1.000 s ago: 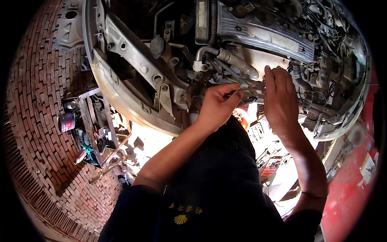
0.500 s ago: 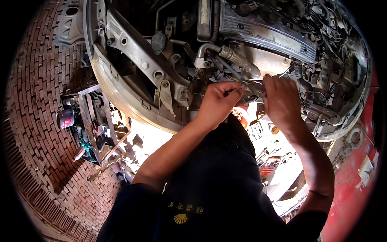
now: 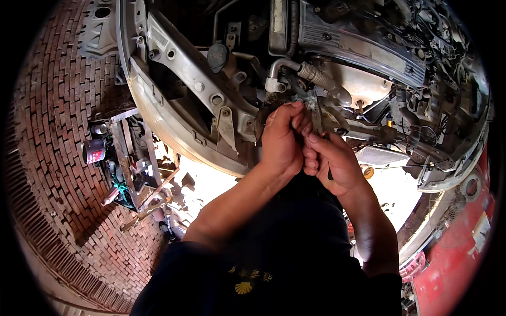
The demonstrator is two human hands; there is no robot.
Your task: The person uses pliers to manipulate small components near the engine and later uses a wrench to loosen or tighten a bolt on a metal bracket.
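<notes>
My left hand (image 3: 280,141) is closed in front of the engine bay, its thumb pressed on the curled fingers. Touching it, my right hand (image 3: 338,162) is closed too, and a bit of something slim and dark shows in its palm. What the fingers grip is hidden or too small to name. Just beyond the fingertips are pale, thin strands (image 3: 313,103) that I cannot identify. Behind the hands are a ribbed metal pipe (image 3: 318,76) and a pale heat shield (image 3: 352,84) below the engine cover (image 3: 363,45).
A metal front crossmember (image 3: 192,79) and a long headlight (image 3: 174,129) curve along the left. A black cap (image 3: 217,56) stands beside the crossmember. Farther left, a cluttered rack (image 3: 124,158) sits on brick paving (image 3: 58,152). A red panel (image 3: 453,263) lies at the right.
My right hand has drawn back from the engine side and moved left and down against my left hand. My left hand has shifted slightly, and the view has moved a little.
</notes>
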